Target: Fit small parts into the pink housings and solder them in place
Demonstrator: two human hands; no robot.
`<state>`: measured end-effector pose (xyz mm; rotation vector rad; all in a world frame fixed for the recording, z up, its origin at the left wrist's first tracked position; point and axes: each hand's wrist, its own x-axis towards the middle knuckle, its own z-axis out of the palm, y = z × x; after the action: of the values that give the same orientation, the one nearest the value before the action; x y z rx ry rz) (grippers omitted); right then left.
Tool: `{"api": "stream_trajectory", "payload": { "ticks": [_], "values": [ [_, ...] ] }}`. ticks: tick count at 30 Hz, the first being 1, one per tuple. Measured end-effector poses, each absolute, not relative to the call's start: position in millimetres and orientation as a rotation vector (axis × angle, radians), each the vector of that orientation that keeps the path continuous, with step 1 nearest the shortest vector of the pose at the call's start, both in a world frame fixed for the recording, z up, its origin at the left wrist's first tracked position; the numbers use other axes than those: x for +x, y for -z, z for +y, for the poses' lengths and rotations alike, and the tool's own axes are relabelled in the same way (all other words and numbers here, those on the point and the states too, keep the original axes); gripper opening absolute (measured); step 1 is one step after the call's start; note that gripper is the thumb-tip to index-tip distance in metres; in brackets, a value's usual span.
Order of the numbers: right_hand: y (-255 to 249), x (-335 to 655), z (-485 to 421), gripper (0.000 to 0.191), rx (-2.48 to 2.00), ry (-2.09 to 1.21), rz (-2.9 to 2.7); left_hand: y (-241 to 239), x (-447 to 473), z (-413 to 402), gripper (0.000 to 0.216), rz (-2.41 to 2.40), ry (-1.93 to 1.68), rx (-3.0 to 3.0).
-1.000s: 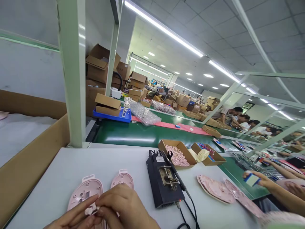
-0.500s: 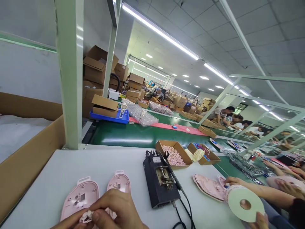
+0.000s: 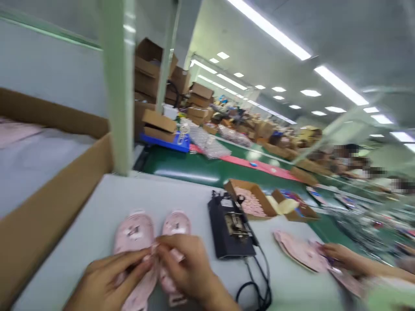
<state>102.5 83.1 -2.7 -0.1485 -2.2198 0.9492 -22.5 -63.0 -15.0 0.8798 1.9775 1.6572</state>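
Both hands meet low in the view, over the pink plastic shells. My left hand (image 3: 113,276) is closed in a pinch at a small pale part (image 3: 154,249), whose exact kind is blurred and mostly covered by fingers. Pinching the same part from the other side is my right hand (image 3: 191,268). Beneath the hands lies a larger pink shell half (image 3: 134,229) with a dark square spot inside. Beside it on the right is a narrower pink shell half (image 3: 177,222), partly hidden by my right hand.
A black box-shaped device (image 3: 228,233) with cables stands right of my hands. Behind it are a carton of small pink parts (image 3: 249,201) and another carton (image 3: 306,214). A co-worker's hand (image 3: 337,255) is at pink pieces (image 3: 301,250). A large carton (image 3: 65,198) borders the left.
The camera has shifted, blurring the view. My hands have risen over the shells, and more of the left one shows. The co-worker's tape roll is no longer seen clearly at the right.
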Motion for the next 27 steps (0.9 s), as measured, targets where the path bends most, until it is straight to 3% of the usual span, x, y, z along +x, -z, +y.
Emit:
{"api": "stream_trajectory", "payload": {
  "ticks": [5,10,14,20,27],
  "values": [
    [-9.0,114.5,82.9,0.013,-0.232,-1.131,-2.238,-3.2,-10.1,-70.2,0.023,1.969,-1.357,1.177],
    [-14.5,105.1,85.7,0.012,-0.311,-1.295,-2.316,-3.6,-11.4,-83.2,0.016,1.845,-1.562,0.92],
    [-18.3,76.4,90.4,0.02,-0.46,-1.415,-2.47,7.4,-33.6,-94.5,0.022,1.806,-1.678,0.761],
    [-4.7,31.1,94.3,0.021,-0.461,-1.271,-2.803,31.7,-56.2,-89.2,0.024,2.416,-1.33,1.073],
    [13.3,12.8,87.6,0.023,-0.421,-1.135,-2.951,48.5,-53.4,-91.4,0.029,2.558,-1.139,1.187]
  ]
}}
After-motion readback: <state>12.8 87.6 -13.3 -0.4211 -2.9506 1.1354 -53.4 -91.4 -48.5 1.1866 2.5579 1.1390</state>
